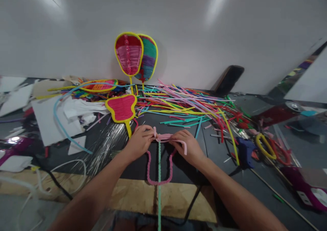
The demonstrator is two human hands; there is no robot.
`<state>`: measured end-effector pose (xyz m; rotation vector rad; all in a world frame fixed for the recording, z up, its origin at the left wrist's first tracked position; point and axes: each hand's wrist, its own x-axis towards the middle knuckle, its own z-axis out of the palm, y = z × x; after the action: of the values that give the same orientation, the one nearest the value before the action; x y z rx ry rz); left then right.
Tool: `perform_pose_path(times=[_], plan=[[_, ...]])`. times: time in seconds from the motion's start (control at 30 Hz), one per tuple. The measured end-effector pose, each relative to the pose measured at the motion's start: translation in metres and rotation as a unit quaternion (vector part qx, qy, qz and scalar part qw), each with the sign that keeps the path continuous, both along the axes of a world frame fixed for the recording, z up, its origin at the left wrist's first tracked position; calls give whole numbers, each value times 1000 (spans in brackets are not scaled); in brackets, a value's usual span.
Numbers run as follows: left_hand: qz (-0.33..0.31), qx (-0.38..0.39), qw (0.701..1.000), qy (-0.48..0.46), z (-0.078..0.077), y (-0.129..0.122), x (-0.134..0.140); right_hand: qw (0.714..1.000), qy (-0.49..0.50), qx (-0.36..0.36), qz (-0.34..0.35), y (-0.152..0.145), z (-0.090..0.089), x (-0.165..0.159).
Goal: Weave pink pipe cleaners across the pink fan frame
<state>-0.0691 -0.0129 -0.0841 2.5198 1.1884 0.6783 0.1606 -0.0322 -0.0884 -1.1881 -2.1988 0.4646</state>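
My left hand [140,141] pinches light pink pipe cleaners [165,137] at the top of a small frame, fingers closed. From the other side, my right hand [187,146] is closed on the same light pink strands, and one loose end bends down past its fingers. The frame is a darker pink twisted pipe-cleaner outline [158,182], rounded at the bottom, with its upper corners hidden by my hands. A mint green twisted stem [159,203] runs down its middle and on toward me. Just beyond my left hand lies a pink fan shape with yellow edging [122,109].
Loose pipe cleaners [176,101] are heaped along the wall, where two finished fans [129,54] and a phone [228,80] lean. At right lie scissors [265,146], a blue-handled tool [245,152] and a purple glue gun [301,186]. Silver tinsel strands [102,152] and cables lie left.
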Motion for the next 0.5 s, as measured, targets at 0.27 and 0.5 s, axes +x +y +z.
perform_pose_path(times=[0.27,0.5], plan=[[2,-2,1000,18,3,-1,3,995,-92,-30,-12,13,12,-17],[16,6,1000,8,8,-6,7,996,-70,-55,-27,13,4,-26]])
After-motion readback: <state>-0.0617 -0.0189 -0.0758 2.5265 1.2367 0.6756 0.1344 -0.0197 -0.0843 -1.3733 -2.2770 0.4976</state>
